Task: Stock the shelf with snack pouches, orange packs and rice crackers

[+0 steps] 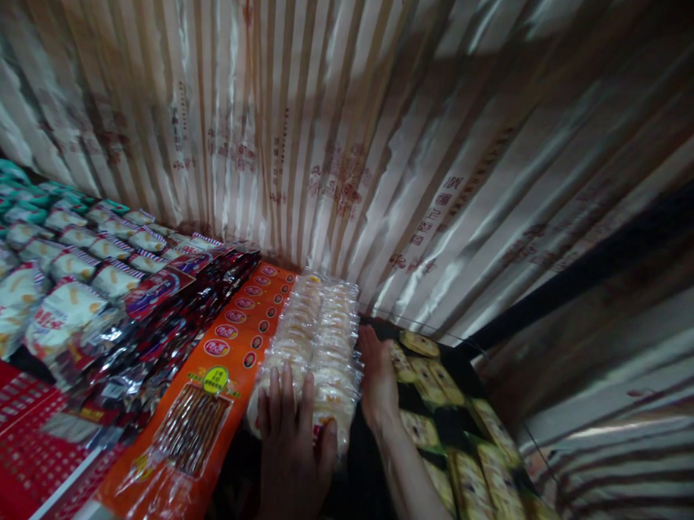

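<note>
Two side-by-side rows of clear-wrapped, pale round crackers point(336, 335) run back toward the curtain. My left hand point(292, 440) rests against the near end of these packs, fingers stretched out and apart, thumb to the right. Along the right side of the rows, my right hand point(378, 371) lies flat with its fingers pointing away from me, touching or very near the wrappers. Neither hand grips anything. Just left of the crackers is a stack of orange snack packs point(205, 407) with a window showing brown sticks. The palm sides of both hands are hidden.
Dark shiny packets point(173, 337) and several rows of white snack bags point(66, 311) fill the left. A red perforated basket point(22, 438) sits at lower left. Yellow packets point(476, 484) lie on a black surface at right. Behind hangs a pleated printed curtain point(328, 138); a dark bar point(586, 261) slants at right.
</note>
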Demonstrator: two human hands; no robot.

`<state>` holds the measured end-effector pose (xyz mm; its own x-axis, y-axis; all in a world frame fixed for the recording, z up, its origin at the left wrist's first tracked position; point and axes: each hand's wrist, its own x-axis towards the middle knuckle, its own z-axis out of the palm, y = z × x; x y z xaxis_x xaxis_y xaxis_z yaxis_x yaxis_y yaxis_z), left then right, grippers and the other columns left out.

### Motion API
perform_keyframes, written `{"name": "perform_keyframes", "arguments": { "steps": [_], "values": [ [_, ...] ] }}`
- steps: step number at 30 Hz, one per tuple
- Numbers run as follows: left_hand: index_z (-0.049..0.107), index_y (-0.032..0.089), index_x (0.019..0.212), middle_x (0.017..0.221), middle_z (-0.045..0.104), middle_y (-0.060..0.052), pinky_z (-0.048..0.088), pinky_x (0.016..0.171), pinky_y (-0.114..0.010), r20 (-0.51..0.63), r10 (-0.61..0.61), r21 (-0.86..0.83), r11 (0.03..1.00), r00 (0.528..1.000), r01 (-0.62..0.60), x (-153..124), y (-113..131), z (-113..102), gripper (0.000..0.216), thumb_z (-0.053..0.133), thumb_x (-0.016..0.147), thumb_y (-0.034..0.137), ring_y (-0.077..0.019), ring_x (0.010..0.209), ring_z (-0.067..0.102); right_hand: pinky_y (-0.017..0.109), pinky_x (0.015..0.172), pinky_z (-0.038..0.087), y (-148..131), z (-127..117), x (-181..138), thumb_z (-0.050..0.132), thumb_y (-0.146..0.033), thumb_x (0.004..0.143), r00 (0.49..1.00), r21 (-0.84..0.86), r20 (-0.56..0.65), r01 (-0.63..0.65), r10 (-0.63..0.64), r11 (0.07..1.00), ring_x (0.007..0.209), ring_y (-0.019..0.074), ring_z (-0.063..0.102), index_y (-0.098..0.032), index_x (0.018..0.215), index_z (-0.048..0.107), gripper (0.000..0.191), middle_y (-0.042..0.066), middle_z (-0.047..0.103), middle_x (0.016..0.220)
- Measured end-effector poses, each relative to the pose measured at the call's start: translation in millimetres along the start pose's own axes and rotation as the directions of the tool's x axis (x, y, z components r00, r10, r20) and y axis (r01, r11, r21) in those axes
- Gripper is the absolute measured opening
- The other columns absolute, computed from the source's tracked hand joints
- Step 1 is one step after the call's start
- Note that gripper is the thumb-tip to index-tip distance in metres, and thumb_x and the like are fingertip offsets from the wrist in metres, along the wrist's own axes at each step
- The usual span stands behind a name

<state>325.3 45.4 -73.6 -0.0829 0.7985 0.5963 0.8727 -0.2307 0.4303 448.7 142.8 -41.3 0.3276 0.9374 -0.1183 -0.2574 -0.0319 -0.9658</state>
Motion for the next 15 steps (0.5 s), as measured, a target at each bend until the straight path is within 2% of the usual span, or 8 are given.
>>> {"name": "perform_keyframes", "arguments": {
  "steps": [4, 8, 11, 15],
  "values": [
    [0.044, 0.013, 0.133, 0.149, 0.025, -0.016, 0.019, 0.109, -0.056, -0.010, 0.007, -0.017, 1.000, 1.000, -0.007, 0.3, -1.0, -2.2, 0.050, 0.050, 0.086, 0.028, -0.0359, 0.137, 0.018, 0.042, 0.110, 0.028, 15.8, 4.1, -31.5, 0.031, -0.069, 0.082, 0.999, 0.136, 0.002, -0.039, 0.039, 0.990, 0.134, 0.0204, 0.034, -0.028, 0.139, 0.036, 0.070, 0.001, 0.036, 0.146],
    [0.035, 0.014, 0.139, 0.150, 0.023, -0.016, 0.019, 0.109, -0.056, 0.001, 0.018, 0.003, 1.000, 1.000, -0.018, -0.9, -1.6, -1.5, 0.056, 0.050, 0.086, 0.025, -0.0356, 0.138, 0.016, 0.039, 0.112, 0.024, 26.3, 14.3, -36.0, 0.040, -0.066, 0.081, 0.999, 0.267, 0.010, -0.046, 0.045, 0.963, 0.132, 0.0189, 0.037, -0.030, 0.137, 0.040, 0.067, -0.002, 0.042, 0.143],
    [0.031, 0.014, 0.141, 0.151, 0.021, -0.016, 0.018, 0.109, -0.057, 0.007, 0.021, 0.015, 1.000, 1.000, -0.021, -1.9, -1.5, -1.4, 0.060, 0.051, 0.086, 0.025, -0.0360, 0.139, 0.013, 0.039, 0.111, 0.025, 22.8, 13.3, -36.8, 0.037, -0.067, 0.081, 1.000, 0.273, -0.003, -0.028, 0.030, 0.962, 0.133, 0.0188, 0.036, -0.029, 0.139, 0.036, 0.069, -0.001, 0.038, 0.145],
    [0.029, 0.014, 0.141, 0.151, 0.019, -0.016, 0.019, 0.109, -0.057, 0.005, 0.030, 0.003, 1.000, 1.000, -0.030, -2.1, -1.4, -3.1, 0.060, 0.050, 0.086, 0.025, -0.0354, 0.139, 0.011, 0.037, 0.114, 0.015, 18.3, 2.3, -49.6, 0.034, -0.067, 0.082, 0.995, 0.171, -0.101, 0.041, -0.024, 0.984, 0.138, 0.0156, 0.025, -0.028, 0.141, 0.030, 0.071, 0.000, 0.027, 0.150]
  ]
}}
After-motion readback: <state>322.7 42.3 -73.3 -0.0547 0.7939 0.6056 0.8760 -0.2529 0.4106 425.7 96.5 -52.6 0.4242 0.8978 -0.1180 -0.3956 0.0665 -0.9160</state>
